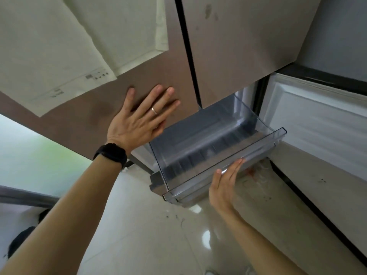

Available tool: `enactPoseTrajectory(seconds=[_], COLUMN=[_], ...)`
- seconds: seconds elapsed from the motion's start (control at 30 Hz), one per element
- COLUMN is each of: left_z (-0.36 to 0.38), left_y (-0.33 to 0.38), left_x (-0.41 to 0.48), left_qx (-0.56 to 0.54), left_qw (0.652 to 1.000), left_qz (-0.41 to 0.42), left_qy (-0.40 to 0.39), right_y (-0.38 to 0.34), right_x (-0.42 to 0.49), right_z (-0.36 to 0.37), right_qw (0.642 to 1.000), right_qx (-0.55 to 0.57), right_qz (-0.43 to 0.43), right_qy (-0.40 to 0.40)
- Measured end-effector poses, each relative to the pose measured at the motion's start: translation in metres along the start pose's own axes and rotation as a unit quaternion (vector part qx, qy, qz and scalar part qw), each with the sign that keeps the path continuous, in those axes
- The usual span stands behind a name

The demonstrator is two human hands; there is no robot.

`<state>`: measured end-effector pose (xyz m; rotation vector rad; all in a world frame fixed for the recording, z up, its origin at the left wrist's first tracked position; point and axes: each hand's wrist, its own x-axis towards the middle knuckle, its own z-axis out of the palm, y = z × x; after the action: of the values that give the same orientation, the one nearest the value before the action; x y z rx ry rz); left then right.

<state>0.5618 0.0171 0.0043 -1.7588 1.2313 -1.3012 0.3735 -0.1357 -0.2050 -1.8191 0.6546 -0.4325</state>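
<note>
A clear plastic drawer (210, 143) sticks out of the lower compartment of a brown refrigerator (228, 56) and holds nothing. My left hand (139, 120), with a ring and a dark wristband, lies flat with spread fingers against the closed brown door just left of the drawer. My right hand (226, 183) reaches to the drawer's front rim from below, fingers straight along its front edge, thumb up beside the rim.
The lower right door (317, 124) stands open to the right, its white inner lining showing. White protective film (59, 46) covers part of the upper left door. A glossy tiled floor (149, 225) lies below, with small dark specks and a reddish stain near the drawer.
</note>
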Motion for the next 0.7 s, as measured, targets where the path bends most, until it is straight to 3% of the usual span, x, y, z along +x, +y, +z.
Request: enactPoseTrajectory(seconds=[0.3, 0.37, 0.43, 0.5, 0.7], left_z=[0.007, 0.007, 0.007, 0.007, 0.007], left_y=[0.004, 0.006, 0.005, 0.004, 0.005], left_x=[-0.001, -0.002, -0.001, -0.001, -0.002], left_qx=[0.03, 0.028, 0.029, 0.025, 0.025], left_qw=[0.999, 0.999, 0.999, 1.0, 1.0], left_qz=[-0.001, -0.003, -0.005, -0.008, -0.009], left_qy=[0.013, 0.016, 0.016, 0.007, -0.011], right_y=[-0.032, -0.034, -0.036, -0.035, -0.045], right_x=[0.058, 0.066, 0.071, 0.071, 0.082], right_z=[0.026, 0.024, 0.025, 0.032, 0.055], right_qw=[0.998, 0.992, 0.967, 0.943, 0.948], right_qx=[0.032, 0.094, 0.175, 0.209, 0.192], right_qz=[0.021, 0.076, 0.187, 0.258, 0.242], right_qy=[-0.044, -0.025, -0.004, -0.029, -0.076])
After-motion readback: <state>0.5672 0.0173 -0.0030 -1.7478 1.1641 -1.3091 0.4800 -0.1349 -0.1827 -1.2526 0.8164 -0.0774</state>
